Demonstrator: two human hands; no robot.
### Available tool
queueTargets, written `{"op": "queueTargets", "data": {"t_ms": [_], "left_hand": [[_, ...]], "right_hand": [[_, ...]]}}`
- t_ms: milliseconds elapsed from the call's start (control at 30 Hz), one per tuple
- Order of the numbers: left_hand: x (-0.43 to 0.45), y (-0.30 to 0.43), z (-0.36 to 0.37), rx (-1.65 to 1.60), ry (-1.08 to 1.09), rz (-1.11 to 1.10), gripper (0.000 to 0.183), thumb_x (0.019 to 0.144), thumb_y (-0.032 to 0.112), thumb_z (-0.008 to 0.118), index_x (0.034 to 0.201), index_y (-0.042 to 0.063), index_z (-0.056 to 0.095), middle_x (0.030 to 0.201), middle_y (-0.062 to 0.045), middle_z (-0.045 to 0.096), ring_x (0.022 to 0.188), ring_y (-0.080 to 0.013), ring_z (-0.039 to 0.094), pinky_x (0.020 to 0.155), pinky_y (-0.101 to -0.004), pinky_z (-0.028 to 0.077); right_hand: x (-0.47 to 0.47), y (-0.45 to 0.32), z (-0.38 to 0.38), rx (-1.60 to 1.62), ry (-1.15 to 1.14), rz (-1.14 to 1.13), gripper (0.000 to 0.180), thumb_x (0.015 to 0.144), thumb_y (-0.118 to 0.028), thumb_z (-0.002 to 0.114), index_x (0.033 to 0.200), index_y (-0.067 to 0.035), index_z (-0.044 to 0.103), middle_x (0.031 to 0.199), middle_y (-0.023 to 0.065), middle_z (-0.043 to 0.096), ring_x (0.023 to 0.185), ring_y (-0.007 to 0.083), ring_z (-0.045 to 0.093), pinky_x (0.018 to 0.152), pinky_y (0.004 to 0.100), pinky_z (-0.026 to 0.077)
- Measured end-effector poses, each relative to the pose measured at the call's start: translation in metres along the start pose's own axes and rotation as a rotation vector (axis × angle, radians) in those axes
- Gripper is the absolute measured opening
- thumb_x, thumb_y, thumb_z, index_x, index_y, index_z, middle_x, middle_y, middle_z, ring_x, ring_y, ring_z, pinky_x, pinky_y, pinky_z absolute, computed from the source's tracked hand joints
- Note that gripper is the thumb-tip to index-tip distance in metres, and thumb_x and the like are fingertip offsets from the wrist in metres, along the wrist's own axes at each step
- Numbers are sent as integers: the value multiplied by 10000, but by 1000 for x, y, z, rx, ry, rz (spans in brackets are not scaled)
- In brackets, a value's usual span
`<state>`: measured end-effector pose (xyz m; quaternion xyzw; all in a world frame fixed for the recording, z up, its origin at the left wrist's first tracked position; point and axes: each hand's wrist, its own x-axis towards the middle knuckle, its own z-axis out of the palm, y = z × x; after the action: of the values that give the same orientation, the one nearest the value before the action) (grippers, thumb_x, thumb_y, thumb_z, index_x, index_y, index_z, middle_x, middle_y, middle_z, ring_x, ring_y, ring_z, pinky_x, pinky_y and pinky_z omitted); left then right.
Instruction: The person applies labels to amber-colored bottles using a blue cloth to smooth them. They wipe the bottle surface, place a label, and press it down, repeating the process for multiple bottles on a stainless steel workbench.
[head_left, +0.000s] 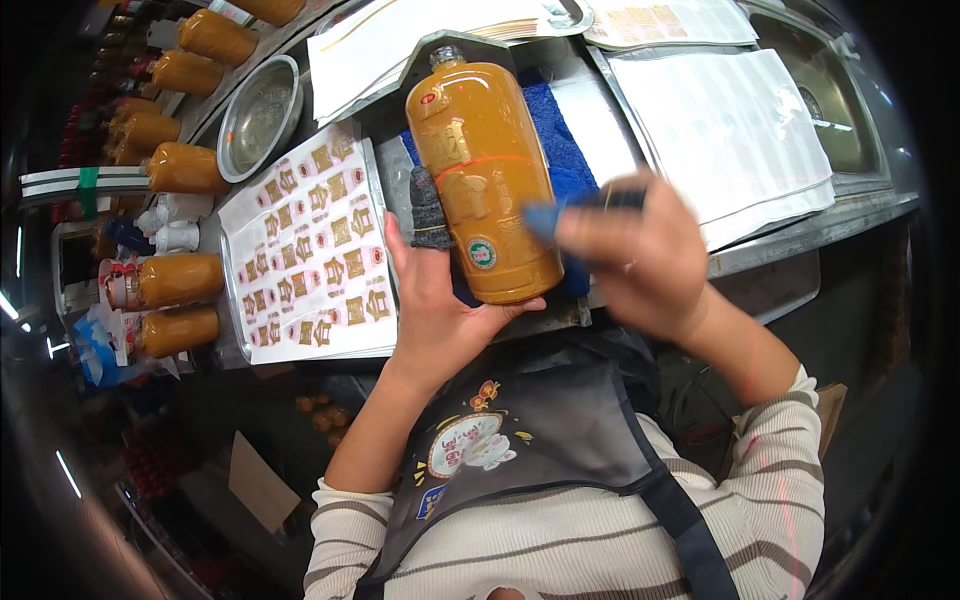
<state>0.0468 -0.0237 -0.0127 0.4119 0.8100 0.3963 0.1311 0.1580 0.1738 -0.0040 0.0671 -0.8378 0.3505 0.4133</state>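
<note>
A large glazed amber-brown bottle (491, 180) lies tilted on its back before me, neck pointing away, with raised gold characters, a small red emblem and a round green-and-white sticker near its base. My left hand (431, 300) holds it at the base and left side; a grey knitted cover sits on one finger. To the bottle's right is my right hand (652, 255), blurred, its fingers closed on a small blue object that reaches the bottle's side; what it is I cannot tell. Beneath the bottle, a blue cloth (559, 142) shows.
Left of the bottle lies a sheet of gold-and-pink decals (307, 255), below a metal bowl (260, 120). Several amber bottles (180, 279) line the far left. White sheets (735, 142) lie at right, beside a metal sink (832, 112). Another paper stack (367, 52) is at the back.
</note>
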Motion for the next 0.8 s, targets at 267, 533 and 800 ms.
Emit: {"op": "queueTargets", "data": {"t_ms": [267, 533, 800], "left_hand": [[2, -16, -9, -241, -170, -170, 938, 706, 400, 898, 1417, 14, 423, 1412, -150, 509, 1382, -324, 432, 1208, -543, 155], [18, 10, -2, -816, 67, -263, 614, 932, 253, 722, 1381, -42, 425, 1310, -170, 581, 1218, -206, 561, 1062, -342, 422], [20, 14, -5, -819, 67, -308, 593, 917, 255, 737, 1353, -34, 456, 1253, -158, 611, 1155, -194, 591, 1030, -334, 442]], "right_hand": [[-3, -4, -15, 804, 127, 1048, 178, 945, -172, 633, 1002, -6, 660, 866, 13, 663, 798, 72, 607, 731, 213, 491], [-11, 6, 19, 597, -127, 1092, 292, 919, -305, 742, 919, -59, 585, 800, -25, 583, 754, 41, 511, 663, 205, 421], [-2, 6, -4, 982, -161, 1194, 184, 924, -160, 710, 1004, -70, 571, 839, -51, 573, 755, 2, 508, 669, 170, 415]]}}
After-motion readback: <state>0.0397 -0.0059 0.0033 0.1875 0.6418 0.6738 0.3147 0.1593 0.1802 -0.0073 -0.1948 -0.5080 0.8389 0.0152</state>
